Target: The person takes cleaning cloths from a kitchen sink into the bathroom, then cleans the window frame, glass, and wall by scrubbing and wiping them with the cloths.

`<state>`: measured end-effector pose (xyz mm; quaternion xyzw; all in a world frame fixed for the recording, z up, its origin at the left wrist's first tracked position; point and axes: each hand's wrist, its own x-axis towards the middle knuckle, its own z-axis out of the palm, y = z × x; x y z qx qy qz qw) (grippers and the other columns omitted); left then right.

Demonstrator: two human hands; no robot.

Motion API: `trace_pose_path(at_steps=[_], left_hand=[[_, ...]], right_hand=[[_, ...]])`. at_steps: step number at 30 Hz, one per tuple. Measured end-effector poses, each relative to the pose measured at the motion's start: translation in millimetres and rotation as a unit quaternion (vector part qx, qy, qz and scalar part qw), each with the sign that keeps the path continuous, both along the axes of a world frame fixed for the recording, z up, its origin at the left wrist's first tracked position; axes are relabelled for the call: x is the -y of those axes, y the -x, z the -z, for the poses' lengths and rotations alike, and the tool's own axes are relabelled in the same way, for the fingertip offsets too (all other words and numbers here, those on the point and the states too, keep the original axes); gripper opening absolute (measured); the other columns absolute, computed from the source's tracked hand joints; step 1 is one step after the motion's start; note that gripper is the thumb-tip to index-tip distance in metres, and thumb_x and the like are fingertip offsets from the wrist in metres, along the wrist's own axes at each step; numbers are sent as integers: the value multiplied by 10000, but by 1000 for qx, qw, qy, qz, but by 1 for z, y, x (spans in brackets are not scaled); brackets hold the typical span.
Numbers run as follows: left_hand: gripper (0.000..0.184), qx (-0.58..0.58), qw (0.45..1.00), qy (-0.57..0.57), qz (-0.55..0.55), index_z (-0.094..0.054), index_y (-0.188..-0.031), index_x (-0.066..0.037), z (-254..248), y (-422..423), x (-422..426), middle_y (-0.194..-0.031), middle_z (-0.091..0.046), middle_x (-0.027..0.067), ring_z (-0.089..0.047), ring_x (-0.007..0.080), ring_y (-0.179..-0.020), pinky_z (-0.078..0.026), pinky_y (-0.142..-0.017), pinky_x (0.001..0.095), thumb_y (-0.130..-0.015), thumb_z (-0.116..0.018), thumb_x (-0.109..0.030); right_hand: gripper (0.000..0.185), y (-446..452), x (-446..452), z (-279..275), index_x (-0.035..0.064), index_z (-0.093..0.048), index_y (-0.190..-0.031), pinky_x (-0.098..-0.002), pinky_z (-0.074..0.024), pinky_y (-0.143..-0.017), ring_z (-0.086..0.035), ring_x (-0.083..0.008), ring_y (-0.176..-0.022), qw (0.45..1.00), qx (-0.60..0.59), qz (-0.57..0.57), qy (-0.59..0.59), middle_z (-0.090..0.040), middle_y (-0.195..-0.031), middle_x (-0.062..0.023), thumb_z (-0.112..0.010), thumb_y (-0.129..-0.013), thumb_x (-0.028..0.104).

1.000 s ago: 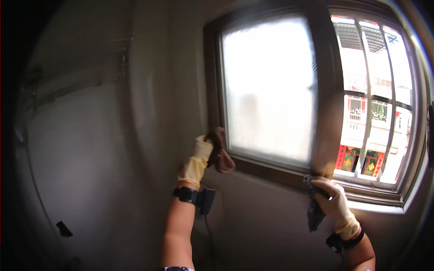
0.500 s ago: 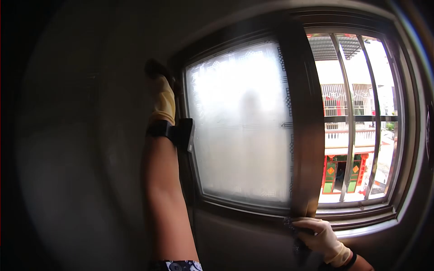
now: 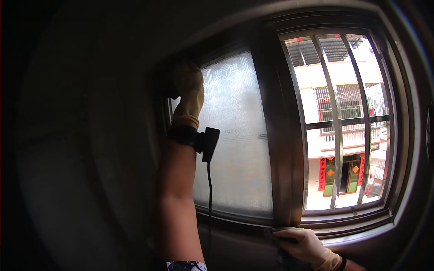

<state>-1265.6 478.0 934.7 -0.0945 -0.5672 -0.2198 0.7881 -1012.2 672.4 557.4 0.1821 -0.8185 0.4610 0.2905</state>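
Observation:
My left hand [image 3: 187, 83], in a pale yellow rubber glove, is raised to the upper left corner of the dark window frame [image 3: 287, 135]. Its fingers are bent round a dark cloth [image 3: 172, 86], mostly lost in shadow. Behind the forearm is the frosted, patterned pane [image 3: 237, 167]. My right hand [image 3: 303, 244], gloved too, is at the bottom of the middle upright, its fingers closed on a dark crumpled cloth [image 3: 278, 246] that hangs below the frame.
Metal bars [image 3: 337, 135] cross the open right half of the window. A building with a green door and red strips [image 3: 341, 176] stands outside. A black device [image 3: 210, 143] with a cable is strapped to my left wrist. Dark wall [image 3: 81, 180] fills the left.
My left hand has gone up from the frame's lower left corner to its upper left corner with the cloth. My right hand stays by the middle upright's foot. The view has shifted.

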Motion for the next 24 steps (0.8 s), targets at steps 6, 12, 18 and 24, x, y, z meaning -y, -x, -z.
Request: trace_pose_path(at_steps=[6, 12, 18, 24], left_hand=[[288, -181, 904, 168, 348, -605, -1209, -154, 27, -99, -110, -1180, -615, 148, -585, 291, -1098, -441, -972, 333, -952, -477, -178], [295, -292, 882, 267, 257, -611, -1202, -131, 7, -51, -53, -1004, -684, 67, -661, 198, -873, -516, -780, 296, -909, -592, -155], [267, 53, 783, 94, 613, -625, -1167, -92, 18, 14, 19, -1022, -657, 33, -609, 117, -895, -496, -792, 261, -944, -534, -208], [283, 71, 913, -68, 396, -647, -1101, -73, 21, 84, 88, -965, -685, 110, -657, 253, -819, -520, -759, 374, -932, -464, -209]], right_hand=[[267, -3, 3, -2, 31, -673, -1049, -272, -502, -840, -657, -176, -952, 999, 31, 2, 24, -688, -1020, -115, -682, -783, 28], [280, -1, 5, -1, 27, -672, -1052, -266, -503, -835, -650, -154, -945, 998, 48, 26, 17, -690, -1008, -107, -689, -773, 20], [283, 4, 3, 5, 12, -661, -1064, -261, -499, -849, -643, -156, -967, 997, 45, -5, 64, -683, -1041, -107, -682, -782, 0], [278, 6, -2, 8, 10, -656, -1069, -263, -497, -853, -639, -157, -982, 999, 26, -3, 31, -680, -1057, -108, -670, -792, 0]])
